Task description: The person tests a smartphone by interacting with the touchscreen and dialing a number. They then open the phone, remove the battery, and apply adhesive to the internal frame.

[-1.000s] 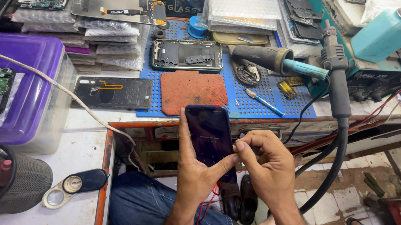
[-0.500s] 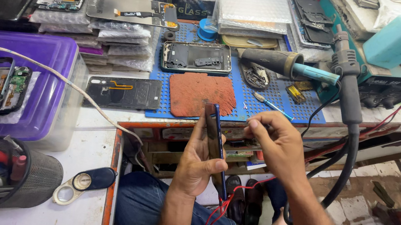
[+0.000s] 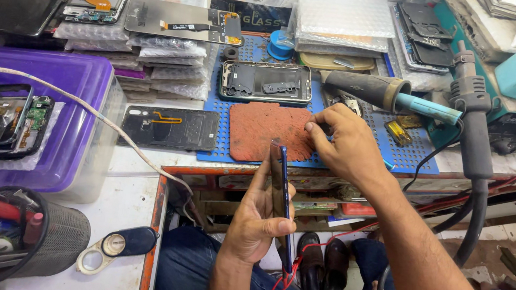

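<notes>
Your right hand (image 3: 341,141) has left the phone (image 3: 279,195) and moved up to the red pad (image 3: 269,130) on the blue mat (image 3: 397,156), fingers curled at the pad's 3 o'clock edge; you can't tell if they pinch anything. Your left hand (image 3: 256,218) stays wrapped around the phone, held edge-on below the desk (image 3: 131,199) edge, at 6 o'clock from the pad.
</notes>
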